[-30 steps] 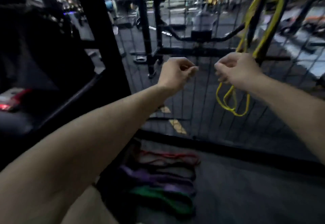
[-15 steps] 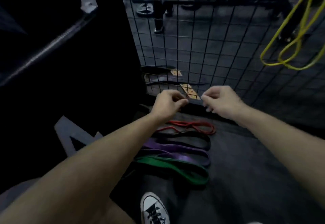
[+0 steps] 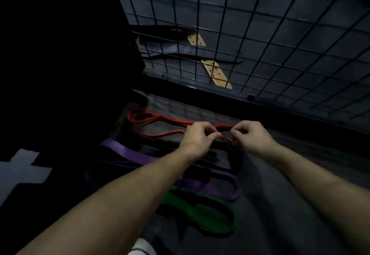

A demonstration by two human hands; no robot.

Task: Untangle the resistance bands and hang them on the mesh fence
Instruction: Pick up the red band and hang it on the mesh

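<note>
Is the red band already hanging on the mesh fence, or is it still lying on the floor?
Still on the floor. The red band lies in loose loops below the mesh fence, while the left hand and right hand pinch its right end.

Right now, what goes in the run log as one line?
phase: pickup | left hand: pinches thin red rubber band | right hand: pinches same band | purple band, green band: on floor

Red band [image 3: 160, 118], purple band [image 3: 128, 152] and green band [image 3: 200, 210] lie on the dark floor [image 3: 280, 204].
</note>
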